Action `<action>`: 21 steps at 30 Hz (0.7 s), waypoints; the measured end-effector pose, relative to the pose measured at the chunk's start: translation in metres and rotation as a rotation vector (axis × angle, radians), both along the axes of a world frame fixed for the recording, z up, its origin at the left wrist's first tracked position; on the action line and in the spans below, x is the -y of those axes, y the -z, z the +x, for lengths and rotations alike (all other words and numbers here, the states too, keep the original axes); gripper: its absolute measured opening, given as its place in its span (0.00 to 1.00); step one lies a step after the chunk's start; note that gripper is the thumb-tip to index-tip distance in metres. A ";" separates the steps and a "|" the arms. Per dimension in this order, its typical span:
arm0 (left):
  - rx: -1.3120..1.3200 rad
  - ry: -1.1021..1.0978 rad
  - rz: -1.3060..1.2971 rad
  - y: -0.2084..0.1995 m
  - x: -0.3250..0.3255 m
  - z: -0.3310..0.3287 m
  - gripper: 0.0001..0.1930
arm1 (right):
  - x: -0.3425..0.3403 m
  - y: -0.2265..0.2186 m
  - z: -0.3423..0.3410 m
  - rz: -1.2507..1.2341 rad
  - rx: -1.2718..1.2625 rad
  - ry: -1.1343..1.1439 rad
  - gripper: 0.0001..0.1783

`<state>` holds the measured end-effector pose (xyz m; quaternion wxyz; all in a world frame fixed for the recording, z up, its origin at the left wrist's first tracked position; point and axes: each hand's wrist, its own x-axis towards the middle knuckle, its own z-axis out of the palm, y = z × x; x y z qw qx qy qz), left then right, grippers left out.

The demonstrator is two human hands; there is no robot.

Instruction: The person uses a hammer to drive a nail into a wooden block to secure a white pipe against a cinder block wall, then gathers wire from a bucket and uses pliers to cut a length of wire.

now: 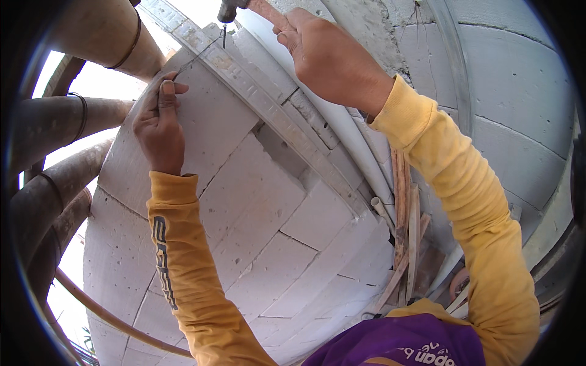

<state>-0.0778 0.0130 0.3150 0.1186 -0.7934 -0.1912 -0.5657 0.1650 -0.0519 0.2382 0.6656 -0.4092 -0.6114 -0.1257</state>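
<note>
A white block wall is seen from above through a fisheye lens, its courses bending toward the rim. Two arms in yellow-orange sleeves come up from the lower edge, above a purple garment.

The left hand is pressed against the face of an upper block. Its thumb and forefinger are pinched together at the block's top corner, where a thin dark string is held. The string is stretched upward and to the right, along a grey metal strip that is laid over the top of the wall.

The right hand is raised near the upper edge of the view, its grip clamped on the wooden handle of a hammer. The hammer's dark head is seen just above a nail, which stands upright at the strip, close to the upper end of the string. Whether head and nail are touching cannot be told.

Beyond the strip, white plastic pipes are run down beside a second block wall. Lower down, wooden slats are leaned together between the two walls. At the left, rusty brown poles with metal rings are seen against a bright sky.
</note>
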 end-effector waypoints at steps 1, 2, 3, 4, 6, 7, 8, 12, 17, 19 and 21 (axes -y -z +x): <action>0.016 0.014 -0.014 0.002 -0.001 0.002 0.14 | -0.011 0.007 -0.006 0.261 -0.066 -0.009 0.13; 0.032 0.029 -0.024 0.002 -0.001 0.003 0.14 | -0.014 0.008 -0.010 0.525 -0.132 -0.017 0.12; 0.034 0.035 -0.019 0.001 0.000 0.004 0.14 | -0.015 0.009 -0.010 0.358 -0.087 -0.015 0.11; 0.035 0.042 -0.014 0.000 0.001 0.005 0.14 | -0.016 0.010 -0.008 0.190 -0.041 -0.012 0.10; 0.034 0.048 -0.017 0.001 0.000 0.004 0.14 | -0.007 0.008 -0.007 -0.039 0.027 -0.007 0.10; 0.034 0.050 -0.018 0.001 0.000 0.002 0.14 | -0.002 0.004 -0.004 -0.095 0.052 -0.004 0.09; 0.037 0.057 -0.019 0.001 -0.001 0.003 0.14 | 0.003 0.000 -0.001 -0.150 0.079 0.003 0.09; 0.123 0.163 -0.107 0.006 -0.002 0.007 0.14 | -0.023 0.014 -0.012 0.314 -0.054 0.057 0.11; 0.107 0.212 -0.076 0.008 -0.006 0.006 0.13 | -0.022 0.013 -0.003 0.040 0.120 0.098 0.11; 0.120 0.208 -0.091 0.010 -0.004 0.010 0.14 | -0.023 0.014 -0.008 0.243 -0.018 0.073 0.11; 0.132 0.226 -0.104 0.011 -0.003 0.012 0.15 | -0.029 0.018 -0.011 0.281 -0.041 0.065 0.11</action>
